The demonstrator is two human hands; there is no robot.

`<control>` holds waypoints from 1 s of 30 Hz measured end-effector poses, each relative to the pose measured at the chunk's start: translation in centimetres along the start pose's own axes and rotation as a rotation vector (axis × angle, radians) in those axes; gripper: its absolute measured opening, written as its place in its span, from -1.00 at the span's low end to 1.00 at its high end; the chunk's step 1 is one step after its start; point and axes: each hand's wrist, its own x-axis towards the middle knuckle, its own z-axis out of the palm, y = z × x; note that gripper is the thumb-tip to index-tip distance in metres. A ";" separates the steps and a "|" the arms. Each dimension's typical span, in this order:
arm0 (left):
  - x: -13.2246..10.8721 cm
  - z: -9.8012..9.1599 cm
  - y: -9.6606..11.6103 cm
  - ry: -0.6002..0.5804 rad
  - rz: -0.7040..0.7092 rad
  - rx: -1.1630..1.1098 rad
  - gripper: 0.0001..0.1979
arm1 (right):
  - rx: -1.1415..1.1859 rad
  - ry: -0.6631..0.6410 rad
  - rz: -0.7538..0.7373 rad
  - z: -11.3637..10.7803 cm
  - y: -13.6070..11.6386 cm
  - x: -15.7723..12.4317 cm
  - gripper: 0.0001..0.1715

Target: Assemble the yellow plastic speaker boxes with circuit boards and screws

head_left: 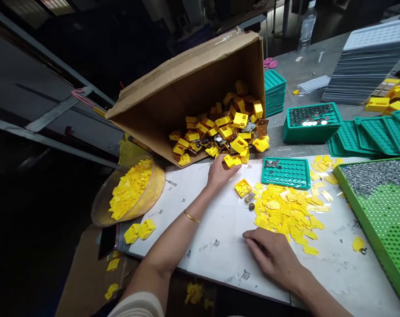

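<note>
My left hand [220, 171] reaches to the mouth of a tipped cardboard box [193, 75] and closes its fingers on a yellow plastic housing [232, 161] at the edge of the spilled heap [224, 130]. My right hand [273, 256] rests palm down on the white sheet [206, 211], fingers together and flat, holding nothing, just below a pile of thin yellow covers [290, 211]. One open yellow housing [243, 187] lies between the hands, with small dark parts [250, 201] beside it. A small teal tray [286, 171] holds a few coin cells.
A round bowl [100, 211] of yellow covers stands at the left. Two yellow housings [139, 230] lie near the sheet's left edge. A green perforated tray [381, 207] with metal bits is at the right. Teal trays [312, 121] and stacked grey trays [365, 66] stand behind.
</note>
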 end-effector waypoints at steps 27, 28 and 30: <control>-15.4 -8.9 3.1 -0.465 0.062 0.481 -0.48 | 0.993 -0.069 0.599 3.3 -2.8 2.6 -0.48; -15.4 -8.8 3.0 -0.462 0.070 0.467 -0.47 | 1.002 -0.068 0.608 3.3 -2.8 2.5 -0.49; -15.3 -8.6 2.8 -0.438 0.096 0.401 -0.46 | 1.012 -0.061 0.618 3.2 -2.9 2.3 -0.52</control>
